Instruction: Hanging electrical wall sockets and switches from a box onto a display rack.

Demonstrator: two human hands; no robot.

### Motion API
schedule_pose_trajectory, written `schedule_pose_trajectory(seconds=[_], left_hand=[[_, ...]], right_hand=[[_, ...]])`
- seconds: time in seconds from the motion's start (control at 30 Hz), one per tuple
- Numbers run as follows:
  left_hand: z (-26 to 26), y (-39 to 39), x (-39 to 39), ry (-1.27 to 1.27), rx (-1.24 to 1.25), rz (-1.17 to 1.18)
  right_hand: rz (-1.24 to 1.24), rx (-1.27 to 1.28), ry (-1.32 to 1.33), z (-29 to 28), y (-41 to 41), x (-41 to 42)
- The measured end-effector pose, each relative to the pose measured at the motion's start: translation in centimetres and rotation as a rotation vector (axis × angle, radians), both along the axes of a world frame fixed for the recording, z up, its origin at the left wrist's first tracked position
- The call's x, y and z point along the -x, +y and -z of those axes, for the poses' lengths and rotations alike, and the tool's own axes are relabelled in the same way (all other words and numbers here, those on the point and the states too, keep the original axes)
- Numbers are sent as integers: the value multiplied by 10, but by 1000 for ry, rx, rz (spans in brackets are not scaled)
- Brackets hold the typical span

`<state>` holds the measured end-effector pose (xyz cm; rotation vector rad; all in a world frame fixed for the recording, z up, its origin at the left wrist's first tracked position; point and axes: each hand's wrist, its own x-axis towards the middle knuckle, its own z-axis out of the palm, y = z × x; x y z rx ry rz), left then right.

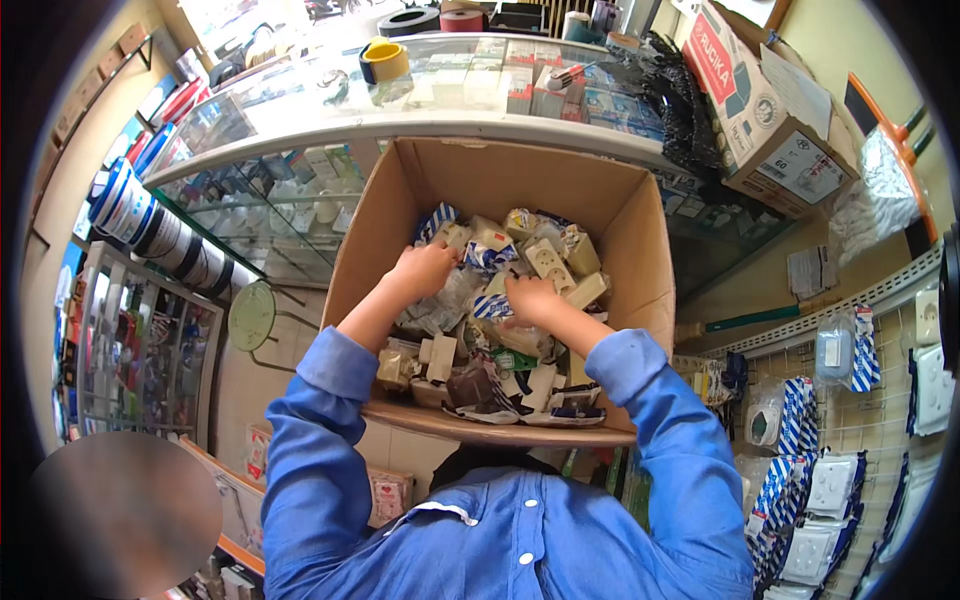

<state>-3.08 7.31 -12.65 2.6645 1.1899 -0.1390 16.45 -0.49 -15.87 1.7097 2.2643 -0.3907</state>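
A large open cardboard box [517, 161] stands before me, filled with loose and plastic-wrapped electrical fittings. My left hand [424, 268] reaches into its left half, fingertips against a cream fitting [452, 234] beside a blue-and-white striped packet [437, 219]. My right hand [534, 300] is in the middle of the pile, its fingers at another striped packet [491, 306]. Whether either hand grips anything is hidden by the curled fingers. Just beyond the right hand lies a cream double socket outlet [549, 264]. Nearer me are a brown wrapped piece [474, 386] and white switch parts [441, 358].
Behind the box runs a glass display counter [360, 124] with yellow tape rolls [386, 61] on top. A printed carton [772, 112] and black plastic [667, 105] sit at its right end. Packaged sockets hang on a wire rack [862, 405] at right. A green stool [253, 316] stands left.
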Motion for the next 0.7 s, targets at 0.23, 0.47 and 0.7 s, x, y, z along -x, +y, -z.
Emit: schedule_pose_trajectory(seconds=[0.23,0.47,0.7], left_hand=[[9,4,9,256,63,20],[1,-1,11,231,180,75],[-11,-9,4,212,207,112]], right_hand=[[-96,166,-150,10,-25,25],[-156,290,-147,-58,-19,3],[-44,346,-310,-107,-38,-30]])
